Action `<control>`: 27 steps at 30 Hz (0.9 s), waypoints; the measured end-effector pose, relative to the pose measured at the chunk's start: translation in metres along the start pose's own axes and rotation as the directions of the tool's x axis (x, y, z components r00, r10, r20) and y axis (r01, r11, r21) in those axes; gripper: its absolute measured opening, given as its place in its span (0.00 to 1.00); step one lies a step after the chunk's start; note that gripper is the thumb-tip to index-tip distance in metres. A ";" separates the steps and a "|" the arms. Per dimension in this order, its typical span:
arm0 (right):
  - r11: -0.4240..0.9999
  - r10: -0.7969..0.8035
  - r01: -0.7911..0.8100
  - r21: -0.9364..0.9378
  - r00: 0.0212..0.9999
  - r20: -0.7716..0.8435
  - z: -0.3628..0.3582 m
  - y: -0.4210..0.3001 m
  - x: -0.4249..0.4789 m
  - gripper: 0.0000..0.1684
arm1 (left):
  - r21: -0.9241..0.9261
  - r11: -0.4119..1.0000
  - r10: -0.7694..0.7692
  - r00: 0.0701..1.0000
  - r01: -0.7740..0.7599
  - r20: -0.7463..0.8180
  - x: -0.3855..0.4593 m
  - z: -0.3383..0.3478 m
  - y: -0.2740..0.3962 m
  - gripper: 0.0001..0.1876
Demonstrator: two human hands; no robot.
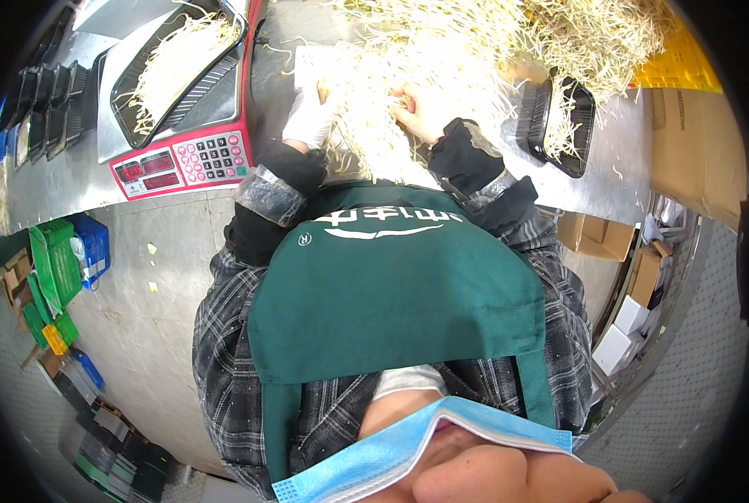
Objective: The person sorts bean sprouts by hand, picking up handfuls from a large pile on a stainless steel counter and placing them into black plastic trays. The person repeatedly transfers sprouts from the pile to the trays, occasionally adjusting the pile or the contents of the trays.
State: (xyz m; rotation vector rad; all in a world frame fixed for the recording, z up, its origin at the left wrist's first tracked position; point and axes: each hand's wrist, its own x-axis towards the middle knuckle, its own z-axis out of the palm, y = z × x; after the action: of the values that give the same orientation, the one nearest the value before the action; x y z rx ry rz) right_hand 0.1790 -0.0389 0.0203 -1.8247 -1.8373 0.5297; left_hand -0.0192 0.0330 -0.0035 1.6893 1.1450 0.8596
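Note:
Loose bean sprouts (374,132) lie heaped on the steel table in front of me, with a larger pile behind them. My left hand (311,119), in a white glove, rests against the left side of the sprouts, its fingertips hidden among them. My bare right hand (417,113) has its fingers curled around some sprouts at the right of the same heap. To the left, a black plastic tray (180,119) of sprouts sits tilted on a red digital scale (247,126). At the right stands another black plastic tray (541,119), partly filled with sprouts.
Stacked black trays (54,113) stand at the table's left. A yellow crate (682,66) is at the back right, above a cardboard box (695,144). Green crates (54,264) and a blue crate (95,248) are on the left below the steel table (619,182).

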 end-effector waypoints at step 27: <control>0.971 0.211 -0.209 0.116 0.977 -0.009 0.002 -0.018 0.015 0.08 | 0.658 0.753 0.180 0.968 -0.020 -0.176 0.037 -0.032 0.008 0.22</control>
State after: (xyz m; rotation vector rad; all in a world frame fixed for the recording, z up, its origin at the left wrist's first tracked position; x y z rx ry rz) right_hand 0.1638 -0.0242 0.0306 -1.9494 -1.5743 0.6750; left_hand -0.0329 0.0755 0.0179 2.2806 1.6640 0.7787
